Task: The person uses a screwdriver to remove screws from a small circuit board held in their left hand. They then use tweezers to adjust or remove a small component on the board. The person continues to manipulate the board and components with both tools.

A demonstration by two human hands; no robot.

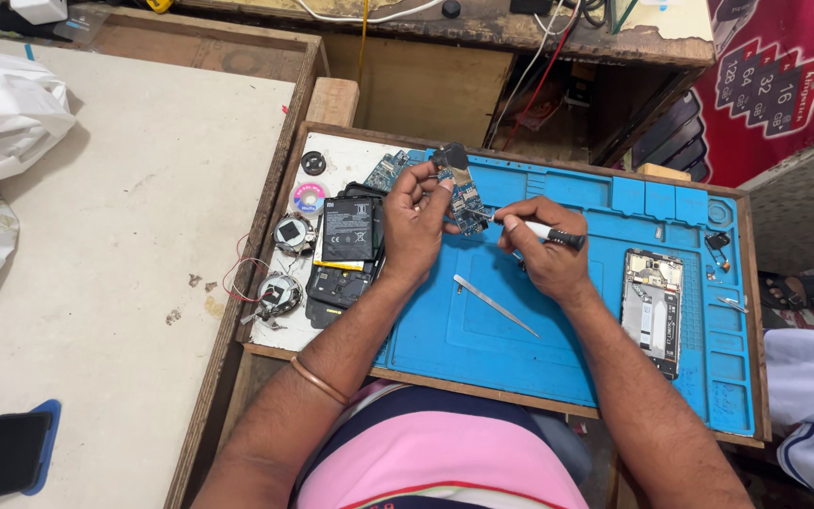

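Fingers of the left hand (415, 219) pinch the board (464, 203) up off the mat (482, 330) so the right hand (544, 253), closed round a screwdriver (541, 229), can reach it.

Circuit board (464, 200) sits betw. left hand (414, 226) fingers (426, 179) & the screwdriver (541, 230) tip, held by right hand (548, 254). Tweezers (495, 304) lie on mat (558, 349) just below both sets of fingers. Battery (348, 229) & phone back (336, 283) lie left of left fingers, speaker parts (282, 294) further left. Phone frame (653, 306) lies on mat well right of right fingers. Tape roll (309, 198) sits upper left.
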